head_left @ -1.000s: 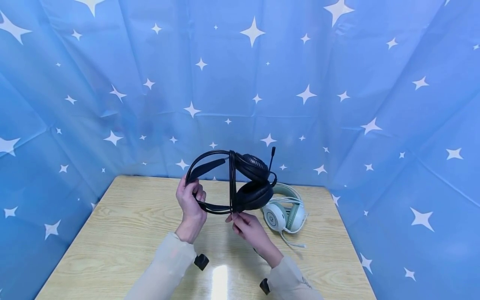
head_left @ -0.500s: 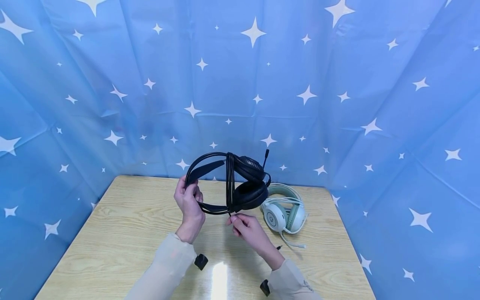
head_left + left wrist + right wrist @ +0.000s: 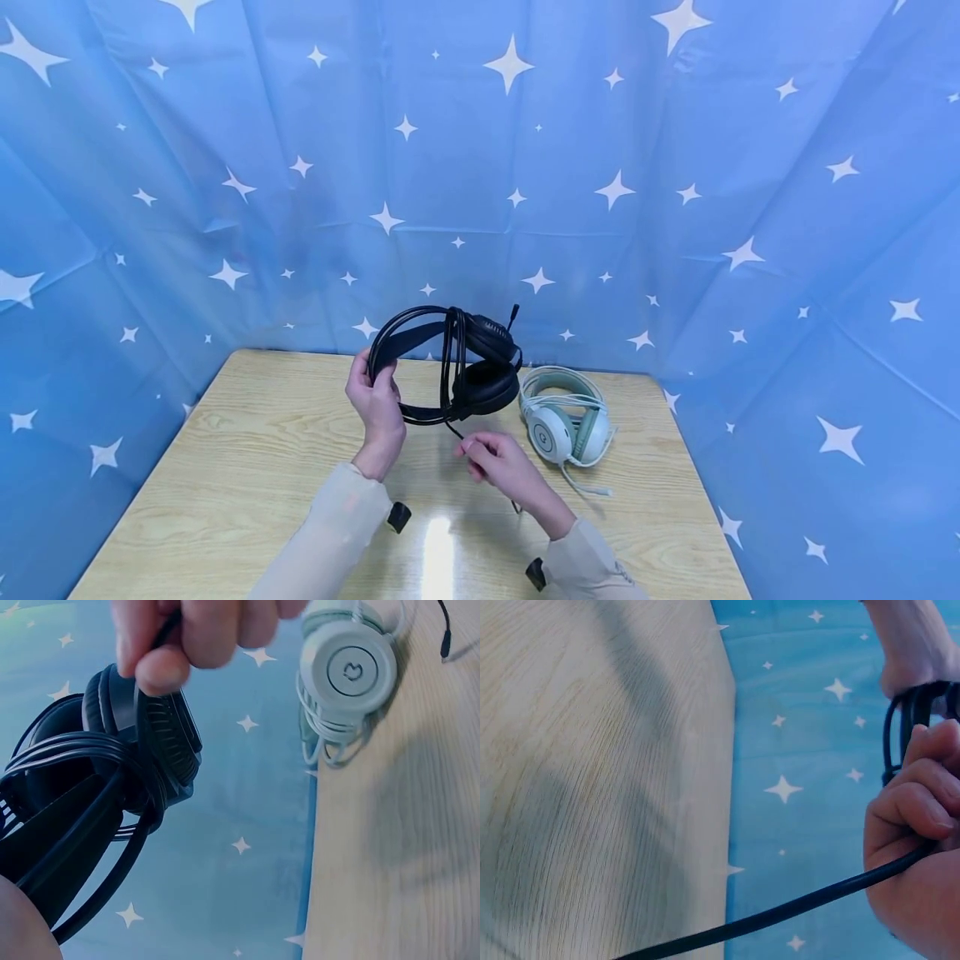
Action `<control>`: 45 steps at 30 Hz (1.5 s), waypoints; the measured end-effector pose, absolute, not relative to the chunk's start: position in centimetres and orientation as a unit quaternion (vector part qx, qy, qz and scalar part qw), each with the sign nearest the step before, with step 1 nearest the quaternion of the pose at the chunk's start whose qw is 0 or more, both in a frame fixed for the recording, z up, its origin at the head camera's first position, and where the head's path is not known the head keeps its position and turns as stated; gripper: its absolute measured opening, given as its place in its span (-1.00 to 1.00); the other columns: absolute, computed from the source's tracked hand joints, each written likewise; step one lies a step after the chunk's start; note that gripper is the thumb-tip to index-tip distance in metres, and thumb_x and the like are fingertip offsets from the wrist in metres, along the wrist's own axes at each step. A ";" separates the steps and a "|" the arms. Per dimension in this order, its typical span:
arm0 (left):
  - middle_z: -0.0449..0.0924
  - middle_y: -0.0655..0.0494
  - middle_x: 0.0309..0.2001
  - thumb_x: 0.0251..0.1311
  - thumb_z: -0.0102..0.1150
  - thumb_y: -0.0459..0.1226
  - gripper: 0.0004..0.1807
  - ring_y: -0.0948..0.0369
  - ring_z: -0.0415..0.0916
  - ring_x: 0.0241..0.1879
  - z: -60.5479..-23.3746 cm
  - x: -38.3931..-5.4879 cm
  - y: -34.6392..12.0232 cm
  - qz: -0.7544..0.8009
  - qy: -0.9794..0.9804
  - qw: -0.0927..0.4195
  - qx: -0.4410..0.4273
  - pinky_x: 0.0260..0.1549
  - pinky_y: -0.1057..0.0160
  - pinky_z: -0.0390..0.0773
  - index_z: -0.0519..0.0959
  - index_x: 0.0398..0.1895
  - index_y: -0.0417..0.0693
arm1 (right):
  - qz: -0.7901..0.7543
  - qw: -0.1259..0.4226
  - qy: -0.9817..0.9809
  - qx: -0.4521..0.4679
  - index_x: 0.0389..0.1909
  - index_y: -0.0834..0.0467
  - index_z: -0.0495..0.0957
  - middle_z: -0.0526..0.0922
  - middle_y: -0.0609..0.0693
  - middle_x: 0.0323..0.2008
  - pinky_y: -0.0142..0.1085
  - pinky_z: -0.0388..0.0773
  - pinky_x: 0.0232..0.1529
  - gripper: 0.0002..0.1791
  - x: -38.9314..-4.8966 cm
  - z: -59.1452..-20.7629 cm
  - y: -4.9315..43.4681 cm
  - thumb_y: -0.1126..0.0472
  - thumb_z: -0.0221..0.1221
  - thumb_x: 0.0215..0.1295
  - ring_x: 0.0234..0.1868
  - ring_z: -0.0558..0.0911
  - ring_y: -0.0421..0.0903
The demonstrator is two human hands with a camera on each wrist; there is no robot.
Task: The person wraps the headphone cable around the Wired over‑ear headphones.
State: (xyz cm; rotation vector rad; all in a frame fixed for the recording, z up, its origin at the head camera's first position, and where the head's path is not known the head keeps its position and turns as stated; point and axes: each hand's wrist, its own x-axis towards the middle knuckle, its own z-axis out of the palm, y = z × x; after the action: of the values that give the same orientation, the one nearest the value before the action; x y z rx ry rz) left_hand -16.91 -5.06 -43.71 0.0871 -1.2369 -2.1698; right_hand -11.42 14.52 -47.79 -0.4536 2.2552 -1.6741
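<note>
A black over-ear headset (image 3: pixel 486 385) with a boom microphone (image 3: pixel 513 315) is held up above the table. My left hand (image 3: pixel 377 408) grips it by the headband at the left. Several turns of black cable (image 3: pixel 82 746) wrap across the headband arms near the earcups. With thumb and fingers my right hand (image 3: pixel 498 462) pinches a length of this cable (image 3: pixel 817 898), just below the lower earcup. The cable runs on past that hand, and its thin plug end (image 3: pixel 445 643) shows at the top right of the left wrist view.
A white and mint-green headset (image 3: pixel 566 421), its cable wound around it, lies on the wooden table (image 3: pixel 247 467) to the right of the black one. A blue star-patterned curtain (image 3: pixel 480 167) stands behind the table and along its sides.
My right hand has drawn a stretch of cable down and slightly right, away from the headset. The wraps look looser. The black headset has turned and shifted a little left in my left hand.
</note>
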 end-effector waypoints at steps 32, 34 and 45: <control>0.64 -0.38 -0.18 -0.01 0.09 -0.71 -0.66 0.47 0.50 -0.19 -43.5 -14.0 -6.2 -0.658 -0.657 0.363 -0.052 -0.12 0.52 0.47 0.55 -0.09 -0.57 | -0.596 0.089 0.766 -0.223 -0.07 0.39 0.57 0.40 -0.05 -0.57 -0.36 0.13 -0.62 -0.60 -12.1 -42.3 19.1 0.14 -0.10 0.68 -0.62 0.25 -0.22; 0.64 -0.42 -0.17 -0.04 0.09 -0.72 -0.64 0.47 0.51 -0.18 -43.5 -13.9 -6.4 -0.655 -0.663 0.357 -0.062 -0.10 0.52 0.47 0.56 -0.08 -0.57 | -0.602 0.097 0.762 -0.219 -0.03 0.45 0.54 0.39 -0.05 -0.55 -0.36 0.13 -0.59 -0.57 -12.1 -42.0 19.4 0.13 -0.10 0.69 -0.62 0.23 -0.22; 0.69 -0.36 -0.20 -0.08 0.14 -0.70 -0.64 0.41 0.54 -0.22 -43.0 -13.9 -7.2 -0.632 -0.707 0.288 -0.131 -0.12 0.54 0.47 0.60 -0.12 -0.53 | -0.512 0.045 0.814 -0.272 -0.11 0.25 0.62 0.48 -0.02 -0.52 -0.27 0.43 -0.44 -0.76 -13.0 -40.7 21.0 0.21 0.03 0.62 -0.58 0.38 -0.19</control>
State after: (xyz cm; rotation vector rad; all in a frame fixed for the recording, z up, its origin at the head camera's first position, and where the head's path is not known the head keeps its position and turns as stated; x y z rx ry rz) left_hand -13.94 -7.16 -42.98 -0.3508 -1.8880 -1.6877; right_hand -12.96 21.03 -40.68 -0.8300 2.4868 -1.5635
